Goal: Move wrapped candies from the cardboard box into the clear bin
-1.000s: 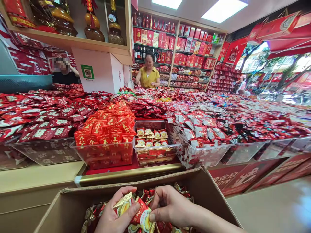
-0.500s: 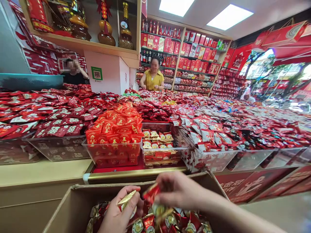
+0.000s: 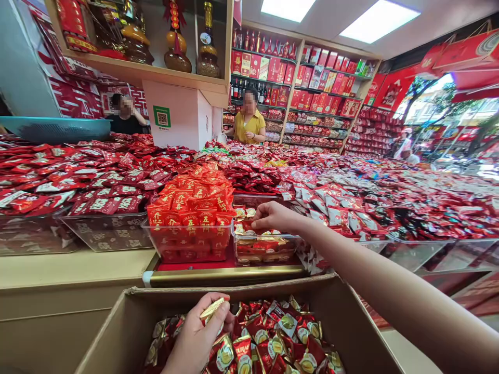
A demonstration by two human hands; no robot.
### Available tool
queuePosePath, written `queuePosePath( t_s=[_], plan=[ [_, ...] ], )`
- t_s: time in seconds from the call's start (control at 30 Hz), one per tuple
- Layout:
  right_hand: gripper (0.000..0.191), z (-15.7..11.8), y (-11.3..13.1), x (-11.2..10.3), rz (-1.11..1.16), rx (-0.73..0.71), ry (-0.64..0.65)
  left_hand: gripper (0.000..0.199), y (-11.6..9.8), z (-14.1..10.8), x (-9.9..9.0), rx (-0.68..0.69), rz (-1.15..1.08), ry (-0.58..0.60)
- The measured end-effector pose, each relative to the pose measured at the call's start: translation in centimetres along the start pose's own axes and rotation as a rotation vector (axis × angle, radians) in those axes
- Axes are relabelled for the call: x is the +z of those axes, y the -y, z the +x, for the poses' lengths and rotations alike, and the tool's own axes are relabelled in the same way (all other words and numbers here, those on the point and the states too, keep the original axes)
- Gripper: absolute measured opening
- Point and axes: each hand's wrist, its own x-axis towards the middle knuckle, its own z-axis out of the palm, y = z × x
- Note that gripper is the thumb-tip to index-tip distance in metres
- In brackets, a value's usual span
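My left hand (image 3: 202, 330) is closed around a gold-edged packet (image 3: 212, 310) above the open cardboard box (image 3: 113, 332). Red and gold wrapped packets (image 3: 268, 332) lie heaped in that box. Beyond it, my right hand (image 3: 273, 217) reaches over a clear plastic bin (image 3: 268, 254) partly filled with rows of similar packets. Its fingers are bent together at the bin's left part; whatever they hold, if anything, is too hidden to name.
A bin heaped with bright red packets (image 3: 191, 208) stands left of the clear bin. More piled bins (image 3: 351, 208) spread to the right. A blue basket (image 3: 54, 130) sits far left. Two people (image 3: 249, 124) are behind the display, one in yellow.
My right hand has moved from over the cardboard box, where it was near a red packet, forward to the clear bin. My left hand still holds its packet, slightly farther right in view.
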Motion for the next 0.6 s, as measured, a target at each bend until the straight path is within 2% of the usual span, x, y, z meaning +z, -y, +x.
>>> queuePosePath(
  t_s=[0.1, 0.23, 0.43, 0.6],
  plan=[
    [0.013, 0.7, -0.4, 0.2, 0.054, 0.053, 0.100, 0.023, 0.2, 0.2, 0.0, 0.006, 0.015, 0.009],
    [0.010, 1.5, -1.1, 0.2, 0.066, 0.102, 0.161, 0.024, 0.4, 0.3, -0.1, -0.003, 0.033, -0.003],
    [0.010, 2.3, -2.1, 0.4, 0.053, 0.123, 0.184, 0.023, 0.6, 0.4, -0.2, 0.019, 0.030, -0.017],
    [0.010, 2.4, -2.1, 0.4, 0.050, 0.152, 0.216, 0.022, 0.7, 0.5, -0.3, 0.043, 0.085, -0.003]
  ],
)
